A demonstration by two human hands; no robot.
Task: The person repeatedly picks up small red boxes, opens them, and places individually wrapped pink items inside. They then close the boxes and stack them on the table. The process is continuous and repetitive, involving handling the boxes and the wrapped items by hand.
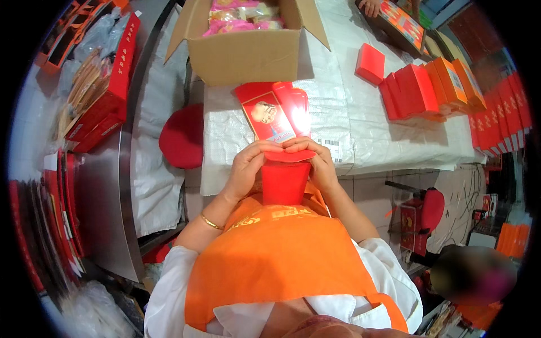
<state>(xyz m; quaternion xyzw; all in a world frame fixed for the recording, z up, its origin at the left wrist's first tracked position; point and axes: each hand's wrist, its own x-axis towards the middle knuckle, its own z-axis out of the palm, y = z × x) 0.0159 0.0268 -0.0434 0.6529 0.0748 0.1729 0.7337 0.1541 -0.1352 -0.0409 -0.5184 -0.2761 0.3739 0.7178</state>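
Note:
A red cardboard gift box (pixel 286 181) stands close against the orange apron, its top flap lifted. My left hand (pixel 252 164) grips the left side of this box, fingertips on the flap. On the right side, my right hand (pixel 317 160) holds the same flap, and the fingertips of both hands nearly meet. Just beyond them, flat red printed cartons (pixel 265 114) lie overlapping on the white woven sheet (pixel 338 105). An open brown cardboard carton (pixel 245 57) with pink and clear wrapped packets (pixel 232 17) stands farther back.
Red boxes (pixel 416 91) and orange boxes (pixel 448 82) stand in a row at the right, near a single red box (pixel 370 63). Another person's hand (pixel 370 6) touches a tray at the top right. A red stool (pixel 181 136) is at the left of the table.

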